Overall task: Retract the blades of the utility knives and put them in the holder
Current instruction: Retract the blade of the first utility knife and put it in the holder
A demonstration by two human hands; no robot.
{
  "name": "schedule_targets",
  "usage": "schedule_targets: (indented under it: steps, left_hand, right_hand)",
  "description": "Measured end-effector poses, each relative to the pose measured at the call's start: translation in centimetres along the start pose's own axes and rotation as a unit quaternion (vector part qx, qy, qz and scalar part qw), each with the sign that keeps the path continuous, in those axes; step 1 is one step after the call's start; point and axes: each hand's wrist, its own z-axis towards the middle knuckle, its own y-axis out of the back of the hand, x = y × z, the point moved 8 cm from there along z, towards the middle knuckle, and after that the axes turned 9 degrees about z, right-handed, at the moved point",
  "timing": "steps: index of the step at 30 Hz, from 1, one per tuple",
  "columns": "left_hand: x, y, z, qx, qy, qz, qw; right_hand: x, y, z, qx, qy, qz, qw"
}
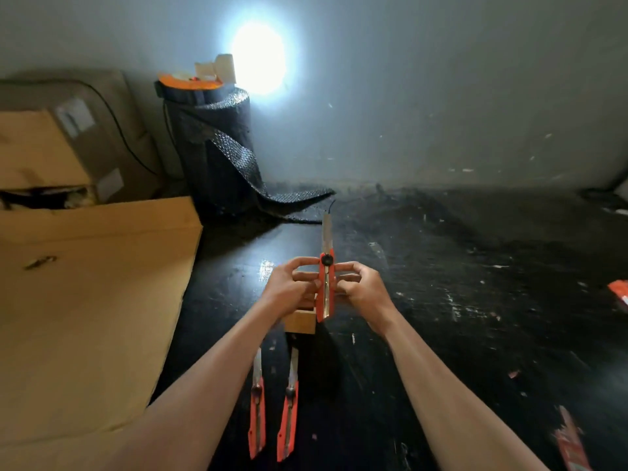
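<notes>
I hold a red utility knife (pixel 325 294) upright between both hands, its blade extended and pointing away from me. My left hand (pixel 289 288) grips its left side and my right hand (pixel 365 290) grips its right side. Below my hands a wooden holder (pixel 300 321) stands on the black table, partly hidden by my left hand. Two more red utility knives (pixel 257 409) (pixel 288 413) lie side by side nearer to me, blades extended toward the holder.
Large cardboard boxes (pixel 85 300) fill the left side. A roll of black bubble wrap (pixel 217 147) stands at the back by the wall. Red scraps (pixel 620 294) lie at the right edge of the scuffed black table (pixel 475 300).
</notes>
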Motion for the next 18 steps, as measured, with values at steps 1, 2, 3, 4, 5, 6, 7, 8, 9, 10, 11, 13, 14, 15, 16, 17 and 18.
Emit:
schedule_targets:
  steps: [1, 2, 3, 4, 5, 6, 7, 8, 9, 10, 11, 13, 14, 15, 16, 17, 18]
  left_hand:
    - [-1.1, 0.6, 0.1, 0.002, -0.011, -0.009, 1.0]
    - [-2.2, 1.2, 0.3, 0.001, -0.021, -0.018, 1.0]
    - [-3.3, 1.8, 0.4, -0.003, -0.031, -0.025, 0.999]
    - [-4.3, 2.4, 0.5, -0.009, -0.04, -0.032, 0.999]
    - [-5.4, 3.0, 0.5, -0.016, -0.049, -0.035, 0.998]
    - [-6.3, 3.5, 0.5, -0.023, -0.058, -0.036, 0.997]
    - [-7.3, 4.0, 0.4, -0.029, -0.067, -0.036, 0.997]
    - [-8.1, 4.3, 0.4, -0.033, -0.075, -0.039, 0.996]
    - [-8.8, 4.6, 0.4, -0.035, -0.081, -0.042, 0.995]
    - [-9.5, 4.9, 0.4, -0.037, -0.087, -0.046, 0.994]
    - [-10.0, 5.1, 0.5, -0.04, -0.094, -0.047, 0.994]
    - [-10.9, 5.6, 0.6, -0.044, -0.107, -0.045, 0.992]
    - [-11.2, 5.8, 0.6, -0.045, -0.111, -0.044, 0.992]
    - [-11.4, 6.0, 0.7, -0.046, -0.113, -0.041, 0.992]
    - [-11.6, 6.2, 0.7, -0.046, -0.116, -0.039, 0.991]
    - [-11.8, 6.3, 0.8, -0.048, -0.12, -0.037, 0.991]
    - [-12.0, 6.5, 0.8, -0.05, -0.124, -0.035, 0.99]
  right_hand:
    - [1.2, -0.3, 0.4, 0.009, 0.013, -0.002, 1.0]
    - [2.5, -0.7, 0.8, 0.015, 0.028, -0.005, 0.999]
    - [3.7, -1.1, 1.2, 0.018, 0.045, -0.012, 0.999]
    - [5.0, -1.4, 1.6, 0.02, 0.065, -0.026, 0.997]
    - [6.2, -1.8, 1.9, 0.02, 0.087, -0.044, 0.995]
    - [7.4, -2.2, 2.3, 0.02, 0.109, -0.061, 0.992]
    - [8.5, -2.6, 2.7, 0.023, 0.131, -0.076, 0.988]
    - [9.6, -3.0, 3.0, 0.028, 0.151, -0.092, 0.984]
    - [10.5, -3.3, 3.4, 0.03, 0.169, -0.11, 0.979]
    - [11.3, -3.6, 3.7, 0.03, 0.183, -0.127, 0.974]
    - [12.0, -3.7, 3.9, 0.03, 0.194, -0.137, 0.971]
    - [13.2, -3.7, 4.1, 0.03, 0.207, -0.142, 0.967]
    - [13.7, -3.7, 4.1, 0.031, 0.211, -0.14, 0.967]
    - [14.0, -3.5, 4.2, 0.032, 0.211, -0.137, 0.967]
    - [14.2, -3.5, 4.2, 0.032, 0.21, -0.132, 0.968]
    - [14.3, -3.4, 4.3, 0.031, 0.208, -0.135, 0.968]
    - [14.4, -3.4, 4.3, 0.028, 0.209, -0.146, 0.967]
